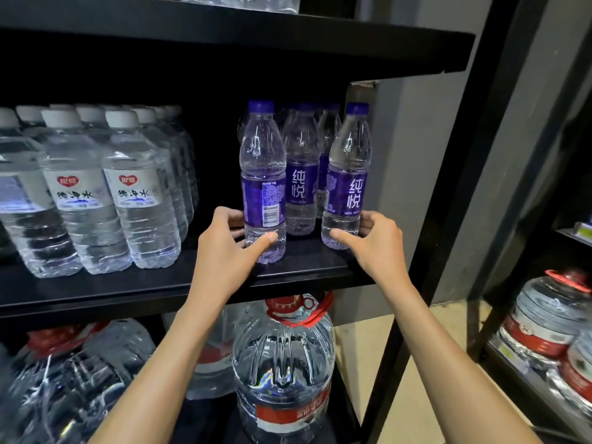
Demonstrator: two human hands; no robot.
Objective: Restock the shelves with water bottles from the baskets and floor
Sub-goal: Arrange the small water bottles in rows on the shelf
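Your left hand [229,241] grips the left purple bottle [263,174] low down, and your right hand [376,243] grips the right purple bottle [349,174]. Both bottles stand upright near the front edge of the shelf [96,291], at its right end. White-capped bottles [137,193] stand toward its left end.

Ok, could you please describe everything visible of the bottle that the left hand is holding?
The bottle is clear plastic with a purple cap and a purple label round its middle, its barcode side facing the camera. It looks full of water. It is upright near the front of the shelf. The left hand grips its lower part, thumb across the front, fingers behind. The right hand grips a second bottle, apart from it, to the right.
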